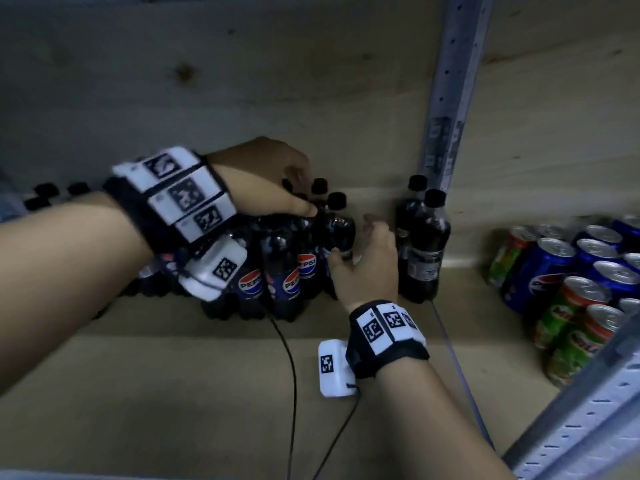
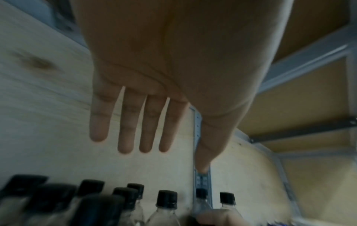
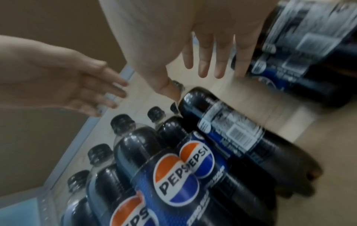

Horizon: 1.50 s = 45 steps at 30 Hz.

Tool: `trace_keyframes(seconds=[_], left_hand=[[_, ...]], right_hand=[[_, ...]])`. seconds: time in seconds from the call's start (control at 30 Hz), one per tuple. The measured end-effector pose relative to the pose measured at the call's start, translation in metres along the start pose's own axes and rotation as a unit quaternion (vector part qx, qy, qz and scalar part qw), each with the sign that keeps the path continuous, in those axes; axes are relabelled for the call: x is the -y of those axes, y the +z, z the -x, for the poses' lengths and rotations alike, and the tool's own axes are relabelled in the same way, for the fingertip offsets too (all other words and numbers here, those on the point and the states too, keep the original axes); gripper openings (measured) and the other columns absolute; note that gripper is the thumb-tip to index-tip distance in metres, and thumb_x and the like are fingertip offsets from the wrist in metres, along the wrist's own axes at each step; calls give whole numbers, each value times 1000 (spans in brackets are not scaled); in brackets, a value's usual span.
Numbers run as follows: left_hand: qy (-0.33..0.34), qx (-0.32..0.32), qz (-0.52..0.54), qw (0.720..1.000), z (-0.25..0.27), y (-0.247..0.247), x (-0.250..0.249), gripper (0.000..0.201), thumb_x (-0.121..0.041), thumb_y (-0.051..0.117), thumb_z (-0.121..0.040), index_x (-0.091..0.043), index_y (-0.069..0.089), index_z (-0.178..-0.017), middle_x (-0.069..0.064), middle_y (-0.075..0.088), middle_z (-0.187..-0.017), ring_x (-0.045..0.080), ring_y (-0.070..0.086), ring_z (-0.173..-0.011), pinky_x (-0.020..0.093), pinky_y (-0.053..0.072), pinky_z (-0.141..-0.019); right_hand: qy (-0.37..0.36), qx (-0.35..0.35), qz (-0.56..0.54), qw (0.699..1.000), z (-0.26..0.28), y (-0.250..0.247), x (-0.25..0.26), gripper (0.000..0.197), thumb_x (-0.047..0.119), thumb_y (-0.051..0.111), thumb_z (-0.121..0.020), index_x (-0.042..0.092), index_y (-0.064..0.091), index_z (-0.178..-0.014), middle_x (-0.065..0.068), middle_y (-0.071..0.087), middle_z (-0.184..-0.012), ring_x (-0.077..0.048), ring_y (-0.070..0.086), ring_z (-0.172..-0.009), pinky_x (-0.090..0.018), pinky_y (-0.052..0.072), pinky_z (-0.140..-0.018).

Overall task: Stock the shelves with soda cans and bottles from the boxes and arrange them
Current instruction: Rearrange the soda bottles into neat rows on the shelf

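While your left hand hangs over the black caps of the Pepsi bottle cluster, its fingers are stretched out straight and slightly spread, holding nothing; the left-wrist view shows clear space between the fingertips and the caps below them. Your thumb reaches toward the neck of the end bottle, the rightmost one in the cluster, though whether it touches is hard to tell. Your right hand stands just right of that same bottle, palm turned toward it, fingers straight and parted, gripping nothing. In the right-wrist view its thumb lies right at the bottle's shoulder, near the cap. So the end bottle sits between your two hands, upright on the wooden shelf. Further right, two more bottles stand apart from the cluster, beside the metal upright. Beyond that post, blue and green cans are packed together on the neighbouring bay.
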<state>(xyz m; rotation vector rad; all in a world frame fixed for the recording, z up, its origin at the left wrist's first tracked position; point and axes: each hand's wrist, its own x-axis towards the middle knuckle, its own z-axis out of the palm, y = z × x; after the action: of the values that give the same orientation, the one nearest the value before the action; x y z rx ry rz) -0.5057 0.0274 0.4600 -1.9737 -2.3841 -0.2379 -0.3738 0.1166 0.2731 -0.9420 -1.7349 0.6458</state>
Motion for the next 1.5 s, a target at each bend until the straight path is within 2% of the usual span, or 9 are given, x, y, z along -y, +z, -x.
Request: trace_keyframes(seconds=[0.2, 0.33, 0.53, 0.6, 0.7, 0.87, 1.0, 1.23, 1.5], left_hand=[[-98, -233, 126, 959, 61, 70, 31, 50, -43, 79, -78, -22, 65, -121, -1, 61, -113, 14, 61, -89, 22, 46, -78], [-126, -224, 149, 955, 64, 118, 34, 80, -36, 83, -76, -16, 49, -145, 7, 52, -133, 26, 61, -111, 28, 46, -99], [-146, -207, 235, 938, 44, 152, 27, 111, -40, 82, -71, -31, 13, -158, 14, 65, -125, 30, 67, -107, 43, 55, -96], [-158, -216, 220, 938, 41, 155, 24, 116, -40, 84, -72, -25, 9, -160, 10, 52, -142, 29, 60, -119, 40, 51, -103], [-188, -210, 125, 951, 41, 155, 19, 107, -45, 87, -70, -14, 28, -154, 5, 38, -142, 27, 56, -120, 38, 53, -94], [-193, -185, 109, 957, 50, 164, 6, 70, -63, 78, -70, -20, 49, -116, 1, 58, -116, 26, 65, -97, 40, 57, -78], [-211, -188, 126, 951, 58, 169, -1, 64, -60, 75, -76, -22, 39, -113, -2, 69, -99, 27, 69, -90, 40, 57, -72], [-211, -186, 219, 934, 61, 170, -6, 63, -44, 81, -79, -17, 38, -115, 5, 67, -108, 31, 66, -100, 34, 52, -79], [-144, -181, 275, 933, 28, 169, -39, 73, -57, 77, -79, -17, 39, -128, 10, 67, -117, 35, 66, -105, 42, 55, -85]], right_hand=[[52, 53, -2, 997, -7, 13, -9, 68, 25, 82, -78, 8, 44, -131, -12, 47, -133, -33, 46, -128, -39, 42, -104], [83, 65, -33, 994, -12, 20, -16, 81, 26, 84, -78, 9, 39, -142, -12, 45, -141, -32, 45, -133, -37, 40, -108], [87, 103, -99, 986, -25, 31, -30, 100, 21, 85, -79, 23, 21, -156, 1, 52, -146, -14, 50, -134, -26, 38, -110], [90, 123, -113, 982, -28, 31, -33, 97, 20, 82, -83, 24, 20, -157, 5, 54, -142, -6, 51, -127, -20, 36, -104], [73, 122, -98, 985, -29, 36, -36, 78, 22, 78, -87, 22, 33, -151, 2, 59, -135, -11, 56, -124, -24, 41, -103], [74, 100, -5, 992, -23, 38, -31, 60, 37, 78, -88, 5, 48, -128, -15, 48, -134, -33, 45, -130, -38, 39, -104], [68, 63, -34, 995, -15, 25, -27, 55, 36, 82, -83, 9, 46, -115, -8, 50, -126, -22, 51, -114, -26, 41, -90], [85, 56, -121, 987, 12, -13, -14, 53, 26, 80, -86, 26, 36, -117, 12, 61, -102, -4, 62, -89, 0, 41, -71], [127, -91, -136, 978, 41, -62, -15, 63, 22, 77, -89, 17, 38, -137, -5, 64, -125, -16, 63, -113, -26, 49, -97]])
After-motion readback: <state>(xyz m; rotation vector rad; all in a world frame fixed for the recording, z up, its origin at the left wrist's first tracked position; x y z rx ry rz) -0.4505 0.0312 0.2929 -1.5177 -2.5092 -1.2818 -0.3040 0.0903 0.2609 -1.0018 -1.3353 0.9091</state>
